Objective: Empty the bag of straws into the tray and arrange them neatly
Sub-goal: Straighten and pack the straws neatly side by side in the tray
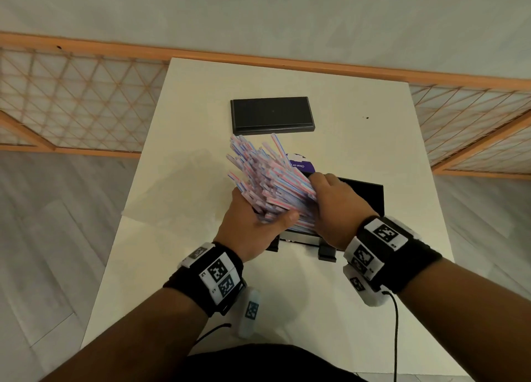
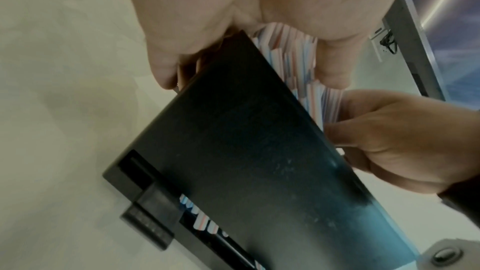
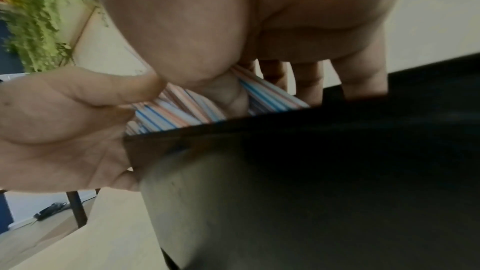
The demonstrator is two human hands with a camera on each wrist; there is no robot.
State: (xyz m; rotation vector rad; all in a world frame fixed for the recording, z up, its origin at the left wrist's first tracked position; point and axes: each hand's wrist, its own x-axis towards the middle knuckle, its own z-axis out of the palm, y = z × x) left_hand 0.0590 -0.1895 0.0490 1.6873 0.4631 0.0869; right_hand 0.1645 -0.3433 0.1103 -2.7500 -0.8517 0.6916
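A thick bundle of red-, blue- and white-striped straws (image 1: 267,180) fans up and to the left over the near black tray (image 1: 366,199). My left hand (image 1: 270,217) grips the bundle from the left, thumb across its top. My right hand (image 1: 319,186) grips its right side, fingers reaching down into the tray. The bag's purple label (image 1: 303,163) shows just behind the straws. The left wrist view has the straws (image 2: 293,54) behind the tray wall (image 2: 246,151). In the right wrist view the straws (image 3: 182,114) lie between my thumb and fingers, above the tray's rim (image 3: 259,124).
A second flat black tray or lid (image 1: 271,114) lies farther back on the white table (image 1: 373,140). A small black clip piece (image 1: 327,252) juts from the near tray's front. Wooden lattice panels (image 1: 71,94) stand on the floor beyond the table.
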